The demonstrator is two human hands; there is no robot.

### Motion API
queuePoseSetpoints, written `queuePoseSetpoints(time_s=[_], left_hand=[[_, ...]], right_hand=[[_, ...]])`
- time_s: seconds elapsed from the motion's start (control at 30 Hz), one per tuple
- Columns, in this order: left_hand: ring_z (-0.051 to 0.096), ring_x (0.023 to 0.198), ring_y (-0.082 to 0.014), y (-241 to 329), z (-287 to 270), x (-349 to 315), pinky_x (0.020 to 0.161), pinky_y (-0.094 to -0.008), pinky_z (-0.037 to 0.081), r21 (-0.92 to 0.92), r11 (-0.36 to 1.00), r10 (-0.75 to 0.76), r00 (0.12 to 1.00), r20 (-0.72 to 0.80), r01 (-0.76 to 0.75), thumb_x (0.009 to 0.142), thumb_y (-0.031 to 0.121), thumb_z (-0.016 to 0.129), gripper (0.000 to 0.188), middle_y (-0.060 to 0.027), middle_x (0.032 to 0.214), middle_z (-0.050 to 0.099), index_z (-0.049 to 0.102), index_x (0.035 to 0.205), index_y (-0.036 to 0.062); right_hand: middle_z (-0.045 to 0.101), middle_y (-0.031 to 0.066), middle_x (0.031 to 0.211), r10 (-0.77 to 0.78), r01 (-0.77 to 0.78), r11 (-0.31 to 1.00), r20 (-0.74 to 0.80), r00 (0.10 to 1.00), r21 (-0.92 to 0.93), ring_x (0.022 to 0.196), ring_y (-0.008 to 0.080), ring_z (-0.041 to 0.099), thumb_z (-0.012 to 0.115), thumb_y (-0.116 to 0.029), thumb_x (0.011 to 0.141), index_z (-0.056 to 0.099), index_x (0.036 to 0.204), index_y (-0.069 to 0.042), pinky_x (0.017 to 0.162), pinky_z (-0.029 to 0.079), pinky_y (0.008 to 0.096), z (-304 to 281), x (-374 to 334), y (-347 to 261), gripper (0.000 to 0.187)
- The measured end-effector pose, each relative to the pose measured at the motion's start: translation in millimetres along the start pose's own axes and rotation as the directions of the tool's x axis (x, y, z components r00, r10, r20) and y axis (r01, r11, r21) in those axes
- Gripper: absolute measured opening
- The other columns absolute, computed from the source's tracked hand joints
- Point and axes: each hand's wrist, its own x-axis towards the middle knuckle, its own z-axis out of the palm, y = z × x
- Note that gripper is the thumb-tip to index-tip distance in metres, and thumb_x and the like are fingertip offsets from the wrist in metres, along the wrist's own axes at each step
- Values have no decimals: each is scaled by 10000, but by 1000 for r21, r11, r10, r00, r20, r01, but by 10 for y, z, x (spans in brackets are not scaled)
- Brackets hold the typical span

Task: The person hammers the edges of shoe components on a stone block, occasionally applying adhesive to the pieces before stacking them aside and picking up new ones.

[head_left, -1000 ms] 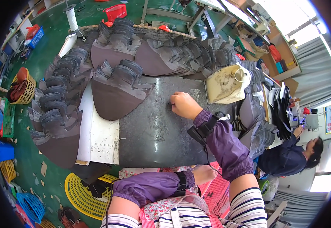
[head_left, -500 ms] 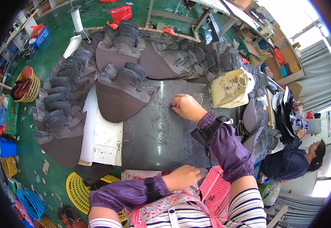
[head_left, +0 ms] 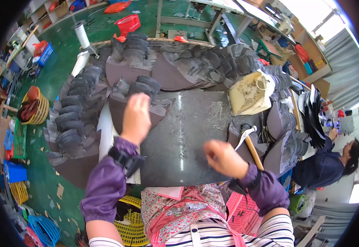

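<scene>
My left hand (head_left: 136,120) is over a stack of dark brown, flat, curved pieces with grey layered edges (head_left: 117,108), at the near left of the others. Its back faces up and the fingertips are hidden, so its grip does not show. Above the black work surface (head_left: 179,136), my right hand (head_left: 225,158) hovers with fingers curled in. Anything between those fingers is hidden or too small to name. Beside my right wrist lies a hammer (head_left: 253,153) with a wooden handle and a pale metal head.
More stacks of the dark pieces (head_left: 74,111) run along the left and far sides. A stained cream plastic container (head_left: 249,96) stands at the right. At far right sits a co-worker (head_left: 317,164). Yellow baskets (head_left: 132,222) and a pink basket (head_left: 245,212) are below the table edge.
My left hand has moved from the near edge up to the stack at the left. My right hand has drawn back toward me and to the right, uncovering the hammer.
</scene>
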Motion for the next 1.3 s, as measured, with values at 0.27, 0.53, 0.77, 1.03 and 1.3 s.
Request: queuePoseSetpoints(time_s=[0.27,0.53,0.77,1.03,1.3], left_hand=[[551,1071,-403,-713,175,415,936,-433,448,162,983,-102,991,90,87,836,38,632,347,-226,1135,568,539,1161,-40],[565,944,-425,-373,34,516,820,-486,443,137,983,-164,936,313,126,755,-4,636,201,-197,923,563,437,777,-22],[572,803,-305,-588,-331,432,731,-368,455,-261,942,295,895,336,-212,727,-25,583,243,-156,870,568,343,696,-6],[508,778,-158,-223,-471,532,743,-251,424,-184,926,-138,750,647,330,834,58,604,119,-75,869,571,504,830,-7],[607,930,-137,-325,-519,414,818,-285,486,-462,20,-134,460,878,887,895,88,568,179,-21,1029,627,587,1054,7]], right_hand=[[536,153,765,293,-264,938,107,950,-223,733,345,600,597,-71,816,576,896,3,642,505,419,-60,-1845,-205,110],[583,99,738,616,-406,739,294,731,-537,624,300,626,619,-136,800,591,901,-23,507,507,426,-132,-2316,-105,154],[576,121,810,431,-447,719,-164,887,-531,721,315,605,615,-104,808,549,1011,-43,618,509,419,-432,-1769,337,221],[514,186,981,222,-432,642,-385,896,-633,792,332,566,641,-65,776,547,1002,-20,693,489,422,-369,-1214,1101,249],[537,210,904,490,-616,772,-473,732,-155,799,380,578,671,-57,742,517,1008,1,663,473,431,-414,-1178,733,313]])
